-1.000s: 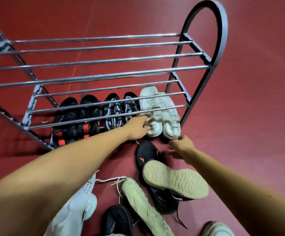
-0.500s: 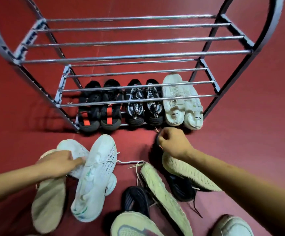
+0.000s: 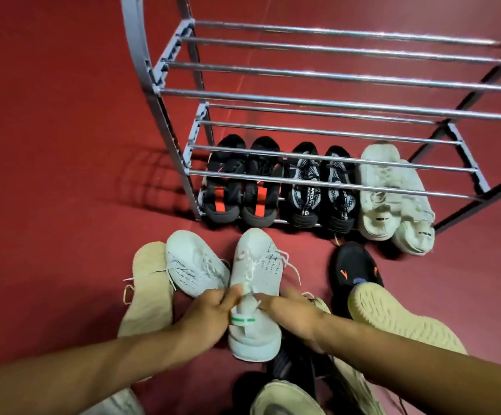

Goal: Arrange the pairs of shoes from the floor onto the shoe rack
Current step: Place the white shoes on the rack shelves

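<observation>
A pale grey knit sneaker [image 3: 256,265] lies toe-forward on the red floor in front of the shoe rack [image 3: 327,100]. My left hand [image 3: 210,316] grips its left side at the tongue. My right hand [image 3: 291,310] holds its right side, fingers curled on the collar. Its twin [image 3: 192,265] lies just left, toe pointing away. On the rack's bottom tier stand a black pair with orange tabs [image 3: 240,181], a black-and-white pair [image 3: 321,187] and a cream pair [image 3: 392,190].
Around my arms on the floor lie a beige shoe sole-up [image 3: 150,292] on the left, a black shoe with orange marks [image 3: 354,271], a cream sole-up shoe [image 3: 401,319] across it, and more shoes near the bottom edge. The rack's upper tiers hold nothing.
My right hand left the black and cream shoes and moved left onto the grey sneaker. My left hand shifted from the left twin to the same sneaker. The view swung left.
</observation>
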